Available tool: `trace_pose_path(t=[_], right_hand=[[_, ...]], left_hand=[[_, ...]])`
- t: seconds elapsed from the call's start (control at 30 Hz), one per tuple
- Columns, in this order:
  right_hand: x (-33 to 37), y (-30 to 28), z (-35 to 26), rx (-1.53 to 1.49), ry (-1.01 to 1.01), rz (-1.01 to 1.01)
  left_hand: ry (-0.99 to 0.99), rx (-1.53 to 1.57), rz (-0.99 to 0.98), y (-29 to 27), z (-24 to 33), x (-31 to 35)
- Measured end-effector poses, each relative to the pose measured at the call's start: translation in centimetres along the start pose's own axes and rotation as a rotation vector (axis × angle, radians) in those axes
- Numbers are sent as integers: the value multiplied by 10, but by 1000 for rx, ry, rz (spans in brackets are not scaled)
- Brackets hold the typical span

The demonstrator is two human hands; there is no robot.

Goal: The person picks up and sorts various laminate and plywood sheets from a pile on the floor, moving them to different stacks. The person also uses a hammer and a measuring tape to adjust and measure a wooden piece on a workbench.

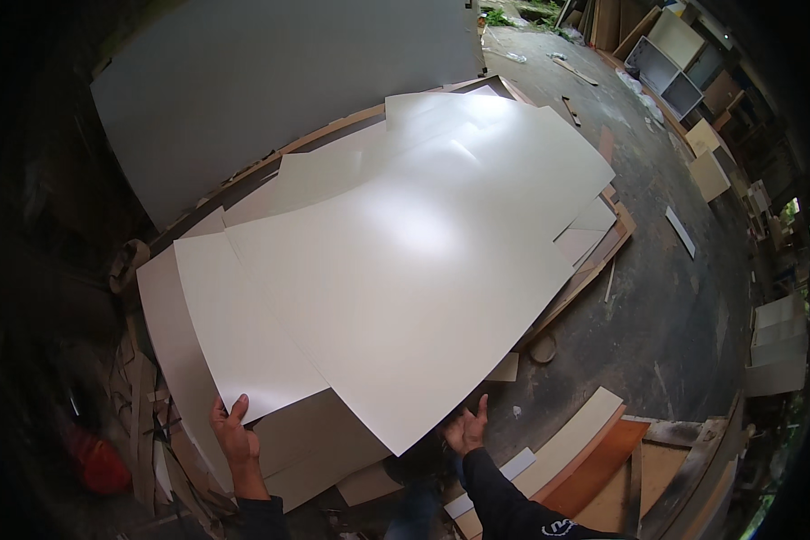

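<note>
A large glossy white sheet (396, 297) lies slanted on top of a stack of thin sheets. Beside and under it, a second white sheet (243, 333) shows along its left part. My left hand (237, 445) grips this second sheet at its near left corner, thumb on top, fingers partly hidden beneath. My right hand (465, 430) is at the near right edge of the top sheet, thumb stretched up and apart from the fingers. Its fingertips are close to the edge; whether they touch it I cannot tell.
A big grey panel (288, 90) stands upright behind the stack. Wood offcuts (144, 423) lie at left near a red object (99, 463). Boards (571, 459) lie at lower right on the dark floor (666, 315). Cabinet frames (661, 76) stand at the far right.
</note>
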State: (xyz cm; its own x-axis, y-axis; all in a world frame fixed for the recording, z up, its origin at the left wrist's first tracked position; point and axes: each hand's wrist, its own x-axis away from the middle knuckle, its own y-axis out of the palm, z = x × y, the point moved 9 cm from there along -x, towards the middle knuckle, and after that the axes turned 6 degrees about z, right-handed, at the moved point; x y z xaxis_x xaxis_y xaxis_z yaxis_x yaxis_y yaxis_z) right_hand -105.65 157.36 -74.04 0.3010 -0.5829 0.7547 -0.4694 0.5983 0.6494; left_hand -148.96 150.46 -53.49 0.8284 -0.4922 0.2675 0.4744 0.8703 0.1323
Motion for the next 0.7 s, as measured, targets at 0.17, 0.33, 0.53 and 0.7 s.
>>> trace_pose_path(t=[0.17,0.33,0.53,0.7], right_hand=[[-57,-16,-28,279,-272,335],[-100,48,-14,945,-380,453],[-35,150,39,1279,26,159],[93,113,-59,1984,-908,878]], left_hand=[[68,-93,15,-13,82,55],[112,-159,-9,-25,142,103],[127,-159,121,-67,207,171],[61,-349,375,-116,277,237]])
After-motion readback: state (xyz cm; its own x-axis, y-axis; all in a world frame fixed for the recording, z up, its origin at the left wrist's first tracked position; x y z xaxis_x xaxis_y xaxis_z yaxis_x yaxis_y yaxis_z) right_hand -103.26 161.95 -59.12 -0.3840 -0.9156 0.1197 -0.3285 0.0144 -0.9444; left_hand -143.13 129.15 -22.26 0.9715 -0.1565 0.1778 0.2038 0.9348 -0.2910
